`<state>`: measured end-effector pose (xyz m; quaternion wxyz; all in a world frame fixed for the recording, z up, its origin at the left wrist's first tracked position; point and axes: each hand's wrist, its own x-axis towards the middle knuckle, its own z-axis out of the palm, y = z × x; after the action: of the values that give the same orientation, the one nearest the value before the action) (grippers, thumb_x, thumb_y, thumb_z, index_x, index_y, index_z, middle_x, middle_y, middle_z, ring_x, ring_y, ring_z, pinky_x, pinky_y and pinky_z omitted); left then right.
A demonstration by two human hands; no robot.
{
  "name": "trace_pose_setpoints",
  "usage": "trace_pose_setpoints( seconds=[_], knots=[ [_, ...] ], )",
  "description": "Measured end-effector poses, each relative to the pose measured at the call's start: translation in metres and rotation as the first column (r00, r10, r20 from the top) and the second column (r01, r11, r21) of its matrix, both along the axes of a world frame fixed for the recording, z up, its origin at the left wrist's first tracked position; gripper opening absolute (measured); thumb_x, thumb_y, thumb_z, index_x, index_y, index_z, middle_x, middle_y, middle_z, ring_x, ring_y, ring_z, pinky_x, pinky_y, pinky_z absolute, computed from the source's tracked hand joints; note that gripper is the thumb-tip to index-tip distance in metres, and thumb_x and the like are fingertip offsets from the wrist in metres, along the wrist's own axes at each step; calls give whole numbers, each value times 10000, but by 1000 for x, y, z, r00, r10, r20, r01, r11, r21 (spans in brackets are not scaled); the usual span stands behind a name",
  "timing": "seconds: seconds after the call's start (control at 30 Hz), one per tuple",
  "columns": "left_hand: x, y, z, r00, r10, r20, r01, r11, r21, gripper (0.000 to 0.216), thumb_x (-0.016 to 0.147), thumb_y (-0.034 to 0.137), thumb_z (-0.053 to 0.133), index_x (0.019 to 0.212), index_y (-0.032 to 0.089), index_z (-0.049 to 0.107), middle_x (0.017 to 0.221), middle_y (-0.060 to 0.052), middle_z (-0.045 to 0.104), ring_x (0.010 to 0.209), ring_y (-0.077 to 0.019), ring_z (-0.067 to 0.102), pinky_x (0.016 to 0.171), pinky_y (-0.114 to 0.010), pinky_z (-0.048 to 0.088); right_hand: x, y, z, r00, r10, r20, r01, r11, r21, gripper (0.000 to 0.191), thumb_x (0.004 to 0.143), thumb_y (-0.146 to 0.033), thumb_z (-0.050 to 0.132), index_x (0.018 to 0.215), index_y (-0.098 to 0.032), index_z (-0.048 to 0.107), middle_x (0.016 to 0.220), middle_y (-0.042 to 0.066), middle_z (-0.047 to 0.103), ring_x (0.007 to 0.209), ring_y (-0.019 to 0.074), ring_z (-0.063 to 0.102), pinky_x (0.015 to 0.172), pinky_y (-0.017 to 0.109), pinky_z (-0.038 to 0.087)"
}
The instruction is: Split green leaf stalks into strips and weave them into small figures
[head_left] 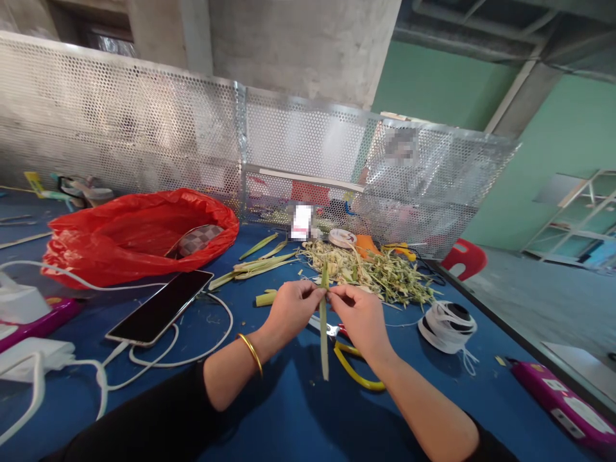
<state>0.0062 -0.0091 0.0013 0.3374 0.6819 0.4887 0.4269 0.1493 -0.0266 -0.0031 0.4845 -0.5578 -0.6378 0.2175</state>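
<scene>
A long, narrow green leaf strip (324, 340) hangs upright between my hands, its pale lower end pointing toward me. My left hand (293, 308) pinches it from the left, thumb and fingertips together near its upper part. From the right, my right hand (360, 317) pinches the same spot, the fingertips of both hands almost touching. Below them on the blue table lies a cutting tool with yellow handles (359, 378), its metal part partly hidden by the strip and my right hand. Just beyond my left hand is a short green stalk piece (265, 299).
Leaf scraps (399, 276) are heaped beyond my hands, with longer leaf strips (262, 266) to their left. A red plastic bag (110, 224), a phone (161, 308) and white cables lie left. White cord (448, 327) and a purple power strip (558, 398) lie right. A perforated metal screen (303, 141) stands behind.
</scene>
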Motion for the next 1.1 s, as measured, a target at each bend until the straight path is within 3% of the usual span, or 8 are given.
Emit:
trace_pose_setpoints(
  seconds=[0.17, 0.4, 0.5, 0.67, 0.83, 1.1],
  knots=[
    [1, -1, -2, 997, 17, -78, -12, 998, 66, 292, 801, 358, 469, 568, 184, 493, 523, 46, 429, 546, -113, 376, 521, -238, 274, 0, -1, 3, 1000, 8, 20, -7, 999, -39, 181, 744, -309, 576, 720, -179, 699, 648, 26, 684, 604, 178, 610, 588, 262, 454],
    [2, -1, -1, 998, -21, -58, 25, 998, 62, 280, 793, 334, 474, 560, 181, 451, 537, 45, 410, 562, -113, 378, 528, -238, 266, 1, -1, 3, 979, -48, 198, 35, 997, 71, 164, 750, -273, 558, 692, -172, 673, 631, 17, 648, 570, 145, 549, 575, 244, 406],
    [3, -2, 0, 999, -47, 6, 47, 999, 13, 296, 785, 345, 492, 546, 180, 437, 530, 52, 379, 550, -105, 356, 532, -236, 274, 4, 3, 2, 970, -51, 237, 22, 992, 120, 146, 748, -247, 547, 681, -177, 656, 630, 10, 637, 564, 138, 545, 575, 237, 403],
    [6, -8, 3, 972, -110, 209, 143, 978, -151, 304, 768, 385, 520, 554, 177, 461, 527, 53, 391, 540, -102, 379, 542, -231, 319, 17, 15, 2, 932, -171, 321, 88, 962, 260, 141, 745, -231, 528, 675, -186, 642, 683, 23, 650, 616, 153, 566, 612, 246, 403],
    [9, -15, 9, 942, -145, 303, 220, 948, -230, 320, 732, 399, 565, 533, 175, 451, 517, 57, 397, 516, -86, 370, 538, -222, 321, 36, 31, 1, 901, -252, 352, 176, 956, 235, 159, 736, -243, 515, 667, -192, 648, 685, 20, 662, 626, 155, 575, 621, 244, 393],
    [9, -11, 6, 941, -134, 310, 230, 927, -295, 298, 714, 413, 594, 553, 172, 524, 540, 27, 484, 532, -104, 465, 570, -245, 398, 75, 58, -8, 806, -385, 450, 374, 920, 116, 207, 734, -263, 494, 622, -193, 653, 600, 25, 650, 562, 155, 548, 559, 244, 350]
  ],
)
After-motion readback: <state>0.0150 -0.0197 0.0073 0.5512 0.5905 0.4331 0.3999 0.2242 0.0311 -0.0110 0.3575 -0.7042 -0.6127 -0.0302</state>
